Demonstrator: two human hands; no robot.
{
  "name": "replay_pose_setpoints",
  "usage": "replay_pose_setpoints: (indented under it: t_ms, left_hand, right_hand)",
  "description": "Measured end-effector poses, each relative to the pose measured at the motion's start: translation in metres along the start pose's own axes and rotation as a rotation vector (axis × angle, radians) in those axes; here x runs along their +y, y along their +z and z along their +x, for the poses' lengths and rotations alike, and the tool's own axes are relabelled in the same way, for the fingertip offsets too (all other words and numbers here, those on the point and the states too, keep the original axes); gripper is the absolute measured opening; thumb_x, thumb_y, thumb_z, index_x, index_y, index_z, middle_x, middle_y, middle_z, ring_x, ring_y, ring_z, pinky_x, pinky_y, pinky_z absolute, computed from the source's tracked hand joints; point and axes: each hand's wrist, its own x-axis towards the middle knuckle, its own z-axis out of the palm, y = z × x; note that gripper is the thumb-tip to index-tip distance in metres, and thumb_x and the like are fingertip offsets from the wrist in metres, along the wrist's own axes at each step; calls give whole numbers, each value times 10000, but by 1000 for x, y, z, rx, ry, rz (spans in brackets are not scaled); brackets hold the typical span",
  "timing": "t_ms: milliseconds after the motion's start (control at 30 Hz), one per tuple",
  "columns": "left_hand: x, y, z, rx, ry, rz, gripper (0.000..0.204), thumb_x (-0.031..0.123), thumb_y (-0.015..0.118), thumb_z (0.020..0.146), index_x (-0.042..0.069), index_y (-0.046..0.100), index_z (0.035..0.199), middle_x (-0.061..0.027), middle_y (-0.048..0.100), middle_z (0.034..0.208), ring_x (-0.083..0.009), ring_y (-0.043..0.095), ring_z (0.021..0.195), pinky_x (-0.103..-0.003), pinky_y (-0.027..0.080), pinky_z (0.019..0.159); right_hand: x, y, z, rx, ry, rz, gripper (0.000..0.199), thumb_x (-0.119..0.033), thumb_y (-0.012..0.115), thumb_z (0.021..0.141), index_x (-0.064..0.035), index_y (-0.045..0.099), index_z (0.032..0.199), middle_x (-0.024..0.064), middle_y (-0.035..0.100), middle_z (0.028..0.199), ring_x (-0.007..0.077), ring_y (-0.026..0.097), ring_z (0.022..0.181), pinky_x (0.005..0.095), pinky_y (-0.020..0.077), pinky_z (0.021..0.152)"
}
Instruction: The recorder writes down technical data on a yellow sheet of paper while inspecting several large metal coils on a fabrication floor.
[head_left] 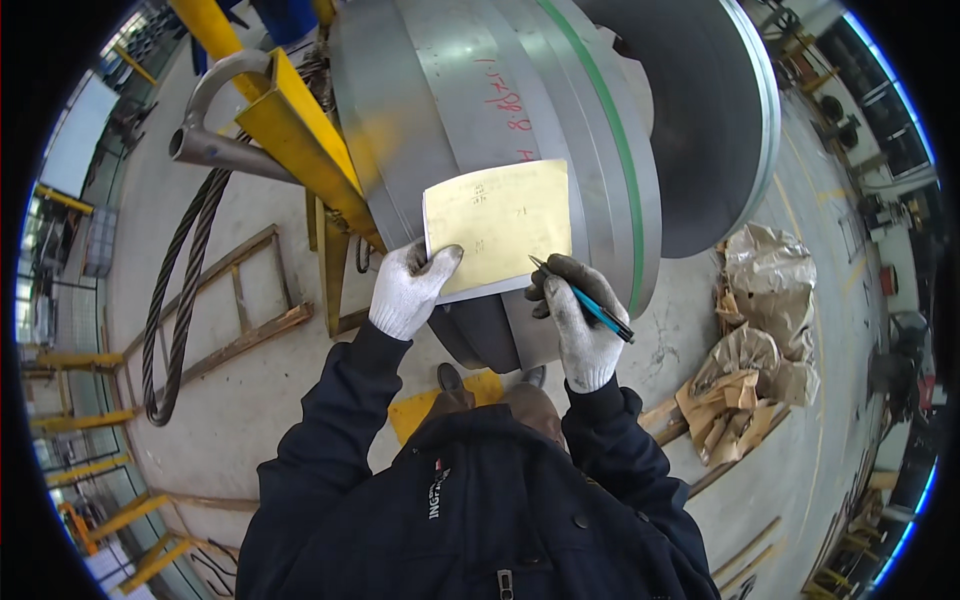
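Note:
A pad of yellow paper [498,225] with small handwriting is held by my left hand [410,288], gloved in white, its thumb on top at the lower left corner. In my right hand [585,325], gloved in white with dark-stained fingers, is a teal and black pen [598,312]. The pen's tip points at the pad's lower right edge; whether it touches the paper I cannot tell. Beneath and beyond the pad lies a large grey steel coil [440,110] with red handwriting and a green strap [622,150] around it.
Another coil [715,120] stands at the far right. Left of the coils are a yellow steel frame [295,130], a grey hook-shaped pipe [235,150] and a hanging wire rope sling [180,290]. Crumpled brown wrapping [745,385] lies on the floor at right, and a wooden frame [235,300] at left.

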Motion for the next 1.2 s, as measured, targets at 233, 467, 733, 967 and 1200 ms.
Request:
replay_pose_setpoints:
  t_ms: [233,467,733,967,1200]
  left_hand:
    - [4,-4,14,-54,3,117,364,249,735,1028,-71,747,1203,-82,778,952,-64,627,793,-268,526,714]
    - [-5,17,5,-24,-15,51,333,196,722,1045,-88,731,1220,-82,786,1022,-73,644,896,-283,542,809]
    - [-6,25,3,57,-69,102,385,238,726,1044,-96,729,1236,-108,789,1009,-75,657,934,-280,545,852]
    - [8,3,10,8,-108,112,355,306,730,1048,-49,728,1026,-27,665,773,-63,551,566,-281,450,511]
    - [9,-4,31,2,54,289,408,294,734,1043,-44,631,840,-11,444,623,-65,371,598,-325,324,516]
  right_hand:
    - [17,3,6,44,-66,-26,255,16,726,1004,81,669,1244,169,781,1065,189,768,946,301,615,822]
    - [32,3,31,1,-69,69,252,17,729,1005,75,664,1241,166,783,1065,179,770,946,295,614,816]
    - [50,-2,50,-19,-153,58,264,13,731,1008,72,669,1258,162,788,1066,172,767,956,282,610,829]
    - [59,2,52,36,-87,154,238,-10,714,1026,73,676,1246,164,786,1066,191,773,969,304,623,865]
    - [58,17,45,162,-139,136,248,12,704,1029,71,663,1266,169,770,1109,213,780,996,332,648,882]
